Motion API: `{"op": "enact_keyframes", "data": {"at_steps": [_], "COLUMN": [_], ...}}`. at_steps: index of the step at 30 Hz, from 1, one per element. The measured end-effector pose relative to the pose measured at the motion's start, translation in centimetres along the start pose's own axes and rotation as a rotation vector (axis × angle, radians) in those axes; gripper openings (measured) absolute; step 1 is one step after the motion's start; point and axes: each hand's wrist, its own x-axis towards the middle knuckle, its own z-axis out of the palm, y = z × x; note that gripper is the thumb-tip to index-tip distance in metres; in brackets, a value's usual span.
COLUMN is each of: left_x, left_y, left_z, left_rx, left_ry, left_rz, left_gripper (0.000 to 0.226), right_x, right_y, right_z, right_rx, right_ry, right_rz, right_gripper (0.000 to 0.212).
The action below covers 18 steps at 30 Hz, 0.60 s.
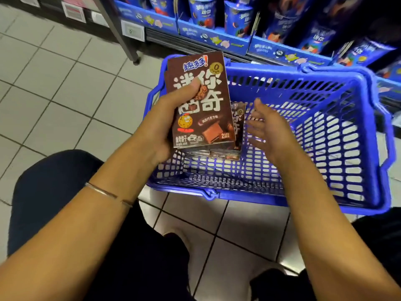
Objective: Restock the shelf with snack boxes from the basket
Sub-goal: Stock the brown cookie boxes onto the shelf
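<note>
We grip a stack of brown snack boxes in our left hand — thumb curled across the front — above the blue basket. Our right hand hovers just beside them, fingers straight and spread, holding nothing — the shelf stands beyond.

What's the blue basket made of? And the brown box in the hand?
The blue basket looks like hard moulded plastic, slightly shiny: it is one even colour, with a grid of holes in its walls. The brown box that the left hand holds looks like thin printed cardboard, smooth and a little glossy, with sharp folded edges and flat faces.
</note>
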Motion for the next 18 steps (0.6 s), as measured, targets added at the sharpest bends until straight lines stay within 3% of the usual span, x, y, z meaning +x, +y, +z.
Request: {"op": "enact_keyframes", "data": {"at_steps": [2, 6, 10, 18], "left_x": [0.3, 0.4, 0.4, 0.7], "left_y": [0.4, 0.8, -0.1, -0.5], "left_z": [0.2, 0.6, -0.2, -1.3], "left_rx": [-0.030, -0.016, 0.010, 0.001], "left_ry": [0.035, 0.041, 0.044, 0.055], "left_rz": [0.017, 0.021, 0.004, -0.008], "left_gripper": [0.049, 0.056, 0.045, 0.035], "right_x": [2.0, 5.7, 8.3, 8.6], "right_y": [1.3, 3.8, 5.7, 6.1], "right_z": [0.3, 1.7, 2.8, 3.5], "right_rx": [-0.140, -0.253, -0.280, -0.459], "right_ry": [0.147, 0.099, 0.048, 0.228], "right_rz": [0.010, 0.079, 0.095, -0.082], "right_gripper": [0.036, 0.030, 0.032, 0.040]}}
